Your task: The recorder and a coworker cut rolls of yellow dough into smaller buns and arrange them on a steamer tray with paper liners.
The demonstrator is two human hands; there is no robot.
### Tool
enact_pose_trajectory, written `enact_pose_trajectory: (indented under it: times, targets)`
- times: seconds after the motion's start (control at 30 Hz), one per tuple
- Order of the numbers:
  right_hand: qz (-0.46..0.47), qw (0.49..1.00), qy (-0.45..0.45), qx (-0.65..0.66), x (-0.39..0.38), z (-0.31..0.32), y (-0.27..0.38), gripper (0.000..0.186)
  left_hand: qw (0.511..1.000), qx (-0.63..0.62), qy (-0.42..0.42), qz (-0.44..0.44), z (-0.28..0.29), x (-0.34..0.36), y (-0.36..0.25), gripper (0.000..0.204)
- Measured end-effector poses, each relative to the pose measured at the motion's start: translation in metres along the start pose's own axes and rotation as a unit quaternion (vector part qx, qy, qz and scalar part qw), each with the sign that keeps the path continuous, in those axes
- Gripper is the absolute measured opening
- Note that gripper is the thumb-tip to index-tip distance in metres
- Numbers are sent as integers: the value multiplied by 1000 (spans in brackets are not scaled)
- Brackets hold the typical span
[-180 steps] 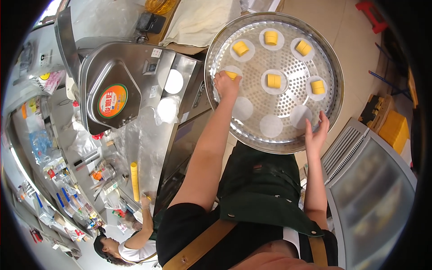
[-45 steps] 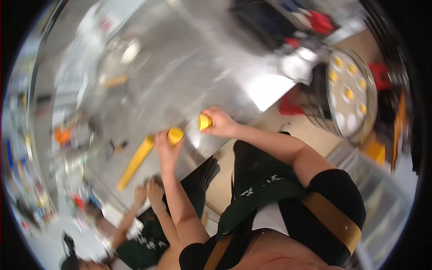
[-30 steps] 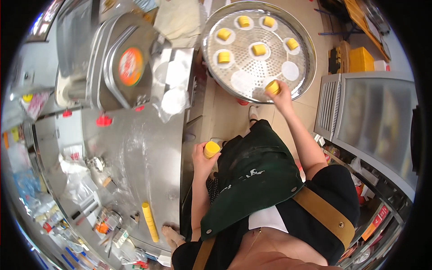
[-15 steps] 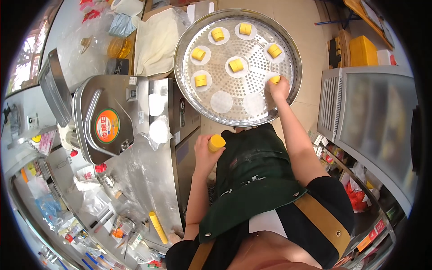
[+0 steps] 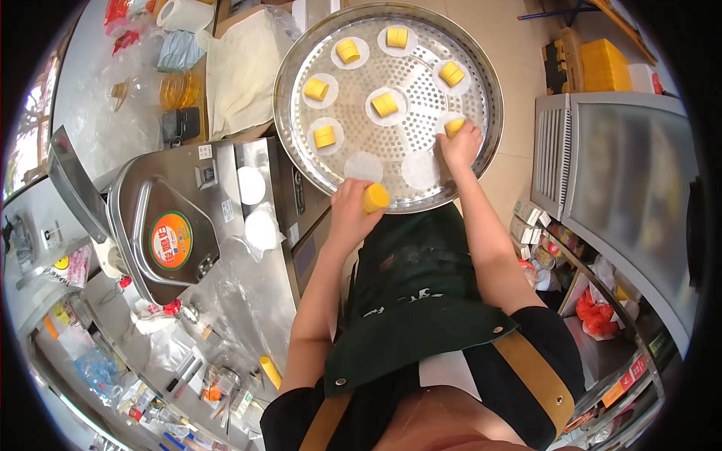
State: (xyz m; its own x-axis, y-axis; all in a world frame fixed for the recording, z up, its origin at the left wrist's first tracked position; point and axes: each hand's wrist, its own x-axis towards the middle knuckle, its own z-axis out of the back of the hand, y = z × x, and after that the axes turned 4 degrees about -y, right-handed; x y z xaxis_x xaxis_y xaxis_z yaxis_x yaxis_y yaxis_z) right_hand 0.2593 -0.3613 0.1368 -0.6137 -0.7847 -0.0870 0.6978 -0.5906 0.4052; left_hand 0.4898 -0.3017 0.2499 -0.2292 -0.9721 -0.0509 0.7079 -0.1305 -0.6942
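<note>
A round perforated metal steamer tray (image 5: 286,143) spans the upper middle. On it several small yellow dough pieces (image 5: 384,104) sit singly on round white papers (image 5: 323,81). My right hand (image 5: 461,148) is closed, its fingers around a yellow dough piece (image 5: 454,127) on the paper at the tray's right side. My left hand (image 5: 349,216) grips a thicker yellow dough cylinder (image 5: 376,198), held up at the tray's near rim. Two papers near that rim, one of them a bare disc (image 5: 420,170), carry no dough.
A steel machine with a lid (image 5: 165,225) stands on the metal counter (image 5: 241,301) to the left. White paper stacks (image 5: 260,228) lie beside it. Nearer, a yellow dough log (image 5: 270,371) is partly hidden by my left arm. At right stands a grey cabinet (image 5: 632,173).
My left hand has moved up and forward with the dough cylinder, from beside my apron to the near rim. My right hand stays at the same piece. The view has shifted slightly.
</note>
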Motion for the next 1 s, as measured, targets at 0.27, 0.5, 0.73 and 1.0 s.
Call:
enact_pose_trajectory:
  times: [0.27,0.5,0.73,1.0]
  targets:
    - [180,971,-50,150,1,79,-19,56,992,58,89,-74,-80,42,-3,38]
    - [170,965,-6,202,16,106,-59,51,950,171,149,-212,-122,59,7,23]
    - [155,962,30,222,17,113,-74,50,906,199,179,-327,-131,74,6,9]
    - [167,958,53,225,24,112,-76,50,884,213,198,-367,-127,78,12,28]
